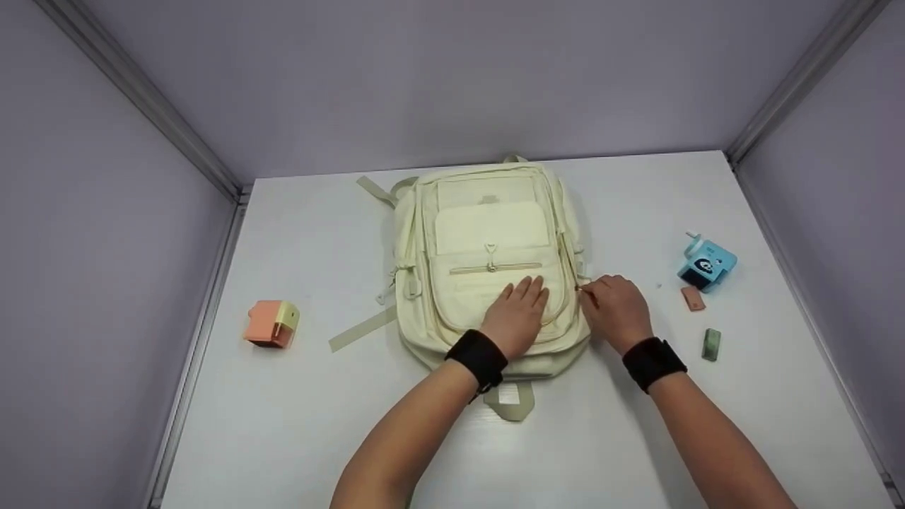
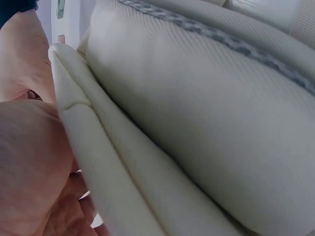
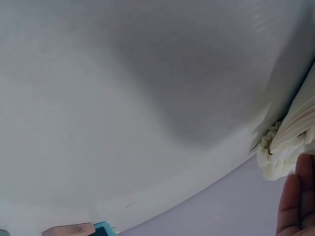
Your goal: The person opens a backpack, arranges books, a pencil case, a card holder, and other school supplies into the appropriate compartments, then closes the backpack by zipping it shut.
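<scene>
A cream backpack (image 1: 488, 226) lies front side up on the white table, its top toward the back wall. My left hand (image 1: 515, 318) rests flat on the lower front pocket, fingers straight and pointing away from me. At the bag's right edge my right hand (image 1: 619, 311) pinches a small zipper pull (image 1: 578, 288) between thumb and fingertips. Up close in the left wrist view, the bag's fabric (image 2: 162, 98) shows a fold and a grey zipper (image 2: 211, 34). The right wrist view catches only some fingers (image 3: 290, 204) beside the gathered cream cloth (image 3: 275, 152).
On the right stand a blue hand-crank pencil sharpener (image 1: 708, 263), a small pink block (image 1: 693, 298) and a green block (image 1: 711, 344). An orange and yellow box-shaped thing (image 1: 272, 324) sits at left. Loose straps (image 1: 364, 330) spread from the bag. Walls enclose the table's back and sides.
</scene>
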